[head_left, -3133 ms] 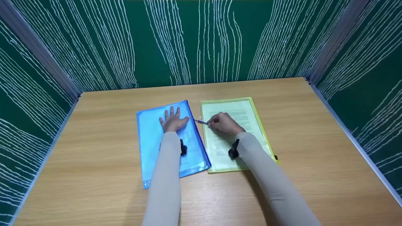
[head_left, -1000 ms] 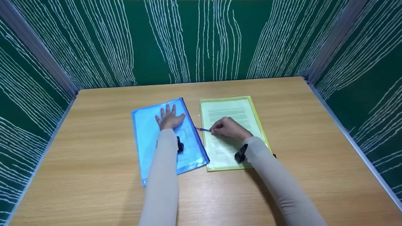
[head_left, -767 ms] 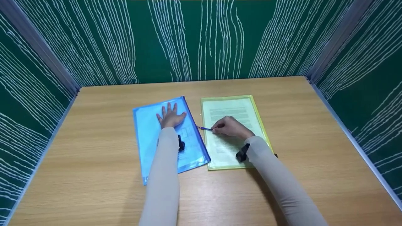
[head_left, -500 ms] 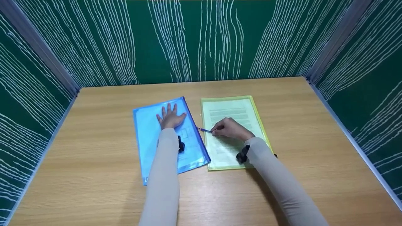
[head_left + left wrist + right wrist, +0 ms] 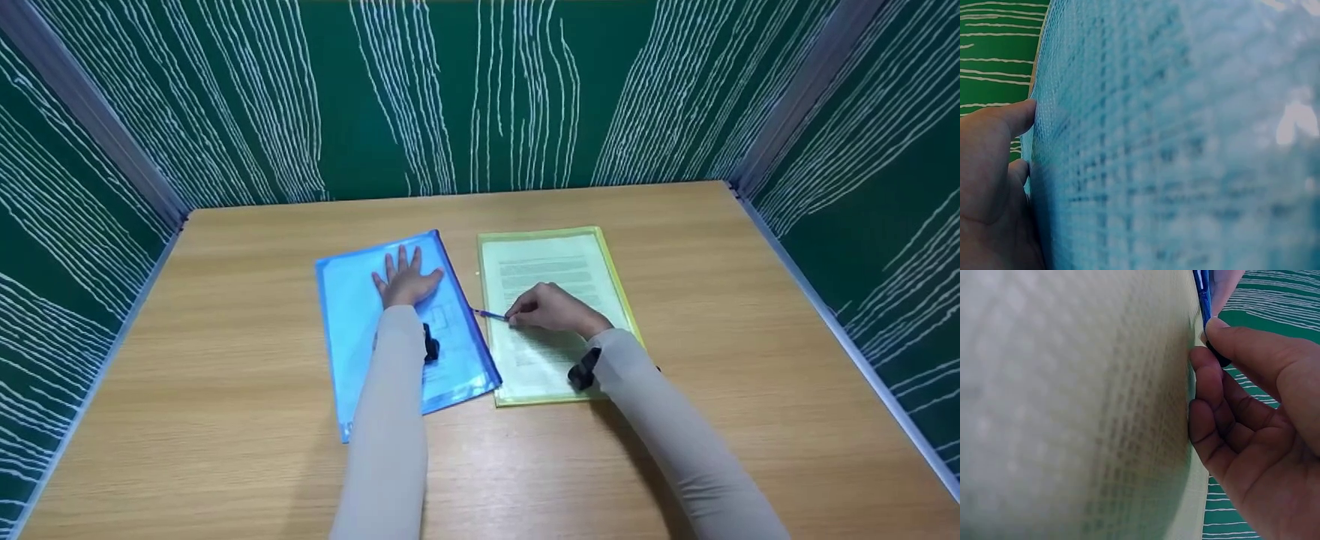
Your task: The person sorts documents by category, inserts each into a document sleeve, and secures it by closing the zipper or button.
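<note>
A blue zip folder [image 5: 349, 322] lies slightly turned on the table, with papers showing through its mesh-patterned plastic. My left hand [image 5: 407, 285] rests flat on its upper part, fingers spread; in the left wrist view the thumb [image 5: 1019, 115] lies against the sheet. From the folder's dark blue right edge sticks out a thin blue zipper pull [image 5: 491, 315] with a black end. My right hand [image 5: 551, 307] pinches that end between thumb and index finger, above the yellow folder [image 5: 555, 244]. The right wrist view shows the other fingers [image 5: 1204, 424] curled beside the yellow folder's surface.
Both folders lie side by side on the wooden table [image 5: 225, 360], their lower corners touching or nearly so. Green panels [image 5: 367, 172] with white wavy lines stand at the back and both sides. A printed sheet shows inside the yellow folder.
My right hand has drawn the zipper pull along the blue folder's right edge, toward me. The left hand keeps its place on the folder, which has shifted slightly left.
</note>
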`<state>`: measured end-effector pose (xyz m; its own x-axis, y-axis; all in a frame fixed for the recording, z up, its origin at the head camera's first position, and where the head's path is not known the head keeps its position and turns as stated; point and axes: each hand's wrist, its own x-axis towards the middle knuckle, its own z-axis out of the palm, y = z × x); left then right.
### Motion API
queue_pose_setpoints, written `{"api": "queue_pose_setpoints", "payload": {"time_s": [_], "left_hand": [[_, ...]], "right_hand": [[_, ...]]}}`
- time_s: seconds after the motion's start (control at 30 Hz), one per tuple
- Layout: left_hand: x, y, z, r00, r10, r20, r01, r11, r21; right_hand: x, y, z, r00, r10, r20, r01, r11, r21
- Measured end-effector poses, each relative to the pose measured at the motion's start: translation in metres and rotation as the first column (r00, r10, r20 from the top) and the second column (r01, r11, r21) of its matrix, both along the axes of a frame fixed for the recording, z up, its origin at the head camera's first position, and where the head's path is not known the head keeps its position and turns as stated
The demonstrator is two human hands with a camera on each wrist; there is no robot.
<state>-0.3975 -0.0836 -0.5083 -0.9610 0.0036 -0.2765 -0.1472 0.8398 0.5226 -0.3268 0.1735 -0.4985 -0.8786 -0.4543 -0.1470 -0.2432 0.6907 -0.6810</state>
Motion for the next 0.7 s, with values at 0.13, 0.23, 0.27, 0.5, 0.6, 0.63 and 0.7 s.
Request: {"api": "queue_pose_setpoints", "payload": {"time_s": [0.13,0.23,0.27,0.5,0.6,0.63,0.7], "left_hand": [[0.0004,-0.0004,0.0006,1.000,-0.001,-0.013,0.001,1.000,-0.001],[-0.0001,-0.0014,-0.0005,1.000,0.011,-0.006,-0.011,1.000,-0.005],[-0.0005,-0.0021,-0.0009,1.000,0.013,-0.002,-0.013,1.000,-0.006],[-0.0016,-0.0045,-0.0013,1.000,-0.002,-0.014,0.002,1.000,-0.011],[-0.0023,-0.0052,-0.0006,1.000,-0.010,-0.020,0.010,1.000,-0.015],[-0.0026,-0.0056,-0.0004,1.000,-0.013,-0.020,0.012,1.000,-0.014],[-0.0029,-0.0061,0.0003,1.000,-0.015,-0.013,0.015,1.000,-0.012]], "right_hand": [[0.0034,0.0038,-0.0007,1.000,0.000,-0.001,0.000,1.000,0.013],[0.0060,0.0059,-0.0027,1.000,0.021,-0.007,-0.021,1.000,0.013],[0.0066,0.0063,-0.0034,0.999,0.031,-0.008,-0.031,0.999,0.011],[0.0101,0.0073,-0.0026,0.999,0.036,0.010,-0.036,0.999,0.005],[0.0104,0.0072,-0.0002,0.999,0.040,0.015,-0.041,0.999,0.003],[0.0105,0.0073,0.0003,0.999,0.046,0.013,-0.046,0.999,0.002],[0.0105,0.0077,0.0007,0.998,0.058,0.009,-0.058,0.998,0.002]]}}
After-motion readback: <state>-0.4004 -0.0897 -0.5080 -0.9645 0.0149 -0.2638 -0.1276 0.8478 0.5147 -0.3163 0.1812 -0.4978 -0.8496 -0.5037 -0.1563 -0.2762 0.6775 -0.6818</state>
